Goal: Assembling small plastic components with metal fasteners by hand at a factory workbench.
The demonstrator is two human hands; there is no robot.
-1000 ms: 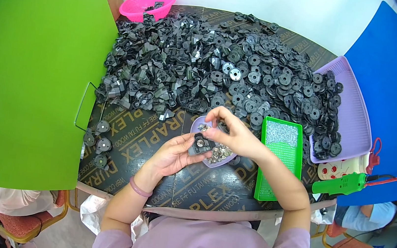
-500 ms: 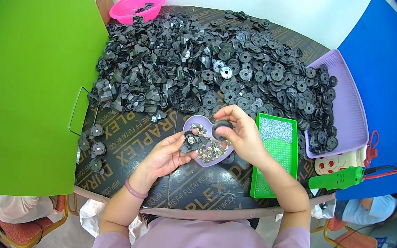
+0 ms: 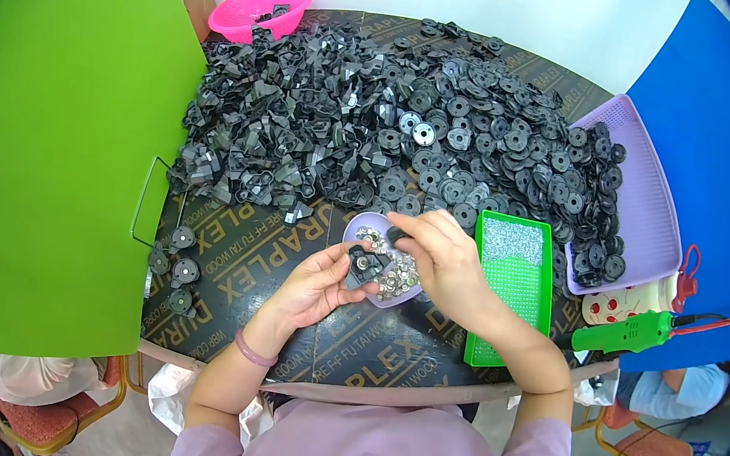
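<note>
Left hand (image 3: 317,281) grips black housing (image 3: 365,266) | right hand (image 3: 447,261) pinches dark part (image 3: 395,235) | both by lilac bowl (image 3: 359,221) | likely light, stiff; hold edges

I hold a black housing (image 3: 364,269) in my left hand (image 3: 314,287), a small metal part showing in its middle, while my right hand (image 3: 447,261) pinches a dark piece (image 3: 396,235) just beside it. Beneath my hands a purple dish (image 3: 363,220) holds shiny metal bits (image 3: 400,280). Near my right forearm lies a green tray (image 3: 548,282), silvery pins (image 3: 509,238) heaped at its far end, and beyond it a green tool (image 3: 630,333) beside a white jar (image 3: 622,305). Across the worktop (image 3: 296,347) spread more housings (image 3: 273,121) on the left and black discs (image 3: 521,142) on the right, some spilling into a purple basket (image 3: 653,218). A pink basket (image 3: 240,19) stands at the far left.
</note>
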